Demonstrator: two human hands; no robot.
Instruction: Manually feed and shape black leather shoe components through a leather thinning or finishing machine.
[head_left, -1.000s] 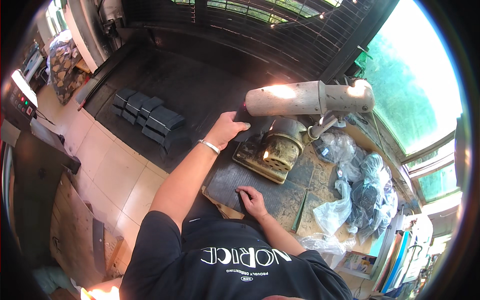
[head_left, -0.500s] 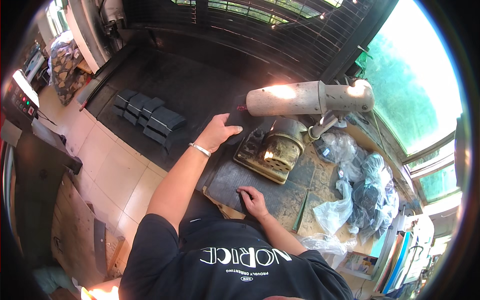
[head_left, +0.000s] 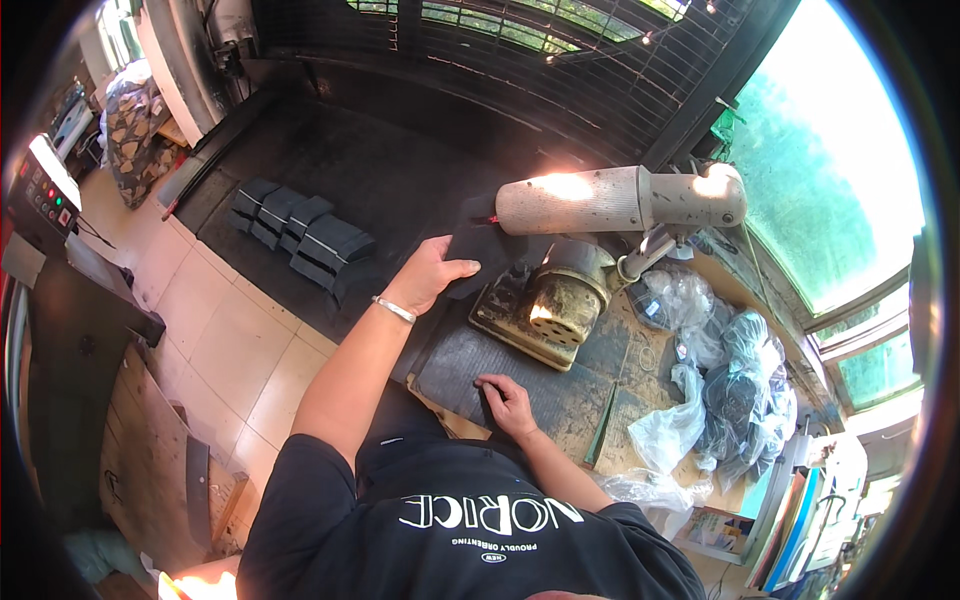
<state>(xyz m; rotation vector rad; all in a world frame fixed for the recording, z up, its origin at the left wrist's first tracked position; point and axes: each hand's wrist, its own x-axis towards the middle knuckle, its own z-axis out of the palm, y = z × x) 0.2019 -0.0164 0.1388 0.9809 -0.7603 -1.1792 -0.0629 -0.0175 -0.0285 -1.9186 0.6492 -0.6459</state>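
Observation:
My left hand (head_left: 432, 277), with a silver bracelet at the wrist, is closed on the edge of a thin black sheet (head_left: 478, 243). The sheet is tilted under the end of a pale ribbed cylindrical lamp head (head_left: 570, 202), where a small red glow shows. Its outline blends into the dark worktop. My right hand (head_left: 510, 405) rests curled on a grey ribbed mat (head_left: 455, 370). Its fingertips look dark, and whatever they may hold cannot be made out. Between lamp and mat stands a grimy round-bodied metal base (head_left: 572, 290) on a plate.
Stacks of black blocks (head_left: 300, 230) lie on the dark worktop (head_left: 330, 130) at left. Clear plastic bags with dark contents (head_left: 735, 370) crowd the right side. A control panel (head_left: 45, 195) stands far left above the tiled floor (head_left: 235, 345). A barred window (head_left: 560, 75) is behind.
My left hand has tilted slightly, and more of the black sheet shows beneath the lamp end. The red glow sits closer to the lamp. My right hand stays in place.

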